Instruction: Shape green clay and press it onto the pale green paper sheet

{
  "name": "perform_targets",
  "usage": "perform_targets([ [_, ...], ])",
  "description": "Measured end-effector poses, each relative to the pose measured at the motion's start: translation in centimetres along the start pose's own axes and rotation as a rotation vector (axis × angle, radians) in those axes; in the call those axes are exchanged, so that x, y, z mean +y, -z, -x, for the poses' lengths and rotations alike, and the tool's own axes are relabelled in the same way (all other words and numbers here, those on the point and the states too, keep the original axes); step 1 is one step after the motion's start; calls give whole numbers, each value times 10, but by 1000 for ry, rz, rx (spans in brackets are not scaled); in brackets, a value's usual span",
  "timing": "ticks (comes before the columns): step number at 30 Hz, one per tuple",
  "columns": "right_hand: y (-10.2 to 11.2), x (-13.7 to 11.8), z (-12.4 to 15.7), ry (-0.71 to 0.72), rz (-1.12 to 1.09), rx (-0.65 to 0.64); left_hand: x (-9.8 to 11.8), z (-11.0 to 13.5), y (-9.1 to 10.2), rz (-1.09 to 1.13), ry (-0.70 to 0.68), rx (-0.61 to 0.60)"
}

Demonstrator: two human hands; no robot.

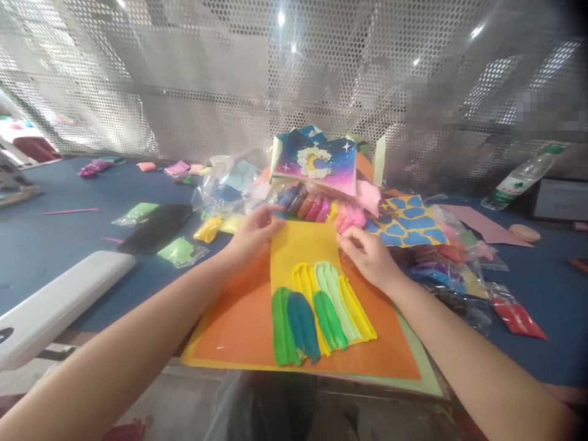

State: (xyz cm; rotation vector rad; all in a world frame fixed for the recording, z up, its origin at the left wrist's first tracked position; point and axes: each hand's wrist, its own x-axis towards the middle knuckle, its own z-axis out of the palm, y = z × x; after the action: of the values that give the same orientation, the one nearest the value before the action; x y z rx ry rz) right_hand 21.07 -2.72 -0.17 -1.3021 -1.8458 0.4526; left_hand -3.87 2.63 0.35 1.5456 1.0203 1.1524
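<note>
A yellow paper sheet [303,242] lies over a larger orange sheet [229,324] at the table's front edge. Ridged modelling-clay pieces in green, blue, yellow and pale green [326,275] cover its lower part and hang past its right side. My left hand [257,233] pinches the sheet's upper left corner between thumb and fingers. At the upper right edge, my right hand [367,257] has its fingertips closed on the same sheet. Beyond the hands sits a row of colourful clay packs [312,205].
A picture with a moon [316,162] leans behind the clay packs. To the right are a blue-patterned yellow sheet [408,223], bagged clay, a red packet [517,312] and a tilted water bottle [523,177]. On the left lie a white device [68,300] and a black board [158,226].
</note>
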Motion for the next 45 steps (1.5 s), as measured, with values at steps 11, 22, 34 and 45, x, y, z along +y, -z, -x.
perform_targets([
  [11,-2,4,0,-60,63,8,19,-3,14,459,178,261],
  [22,-3,-1,6,348,371,118,16,-5,14,494,180,227],
  [34,76,3,35,651,730,568,-6,-14,28,447,148,54],
  [45,151,95,51,4,821,590,-5,-10,26,318,175,-142],
])
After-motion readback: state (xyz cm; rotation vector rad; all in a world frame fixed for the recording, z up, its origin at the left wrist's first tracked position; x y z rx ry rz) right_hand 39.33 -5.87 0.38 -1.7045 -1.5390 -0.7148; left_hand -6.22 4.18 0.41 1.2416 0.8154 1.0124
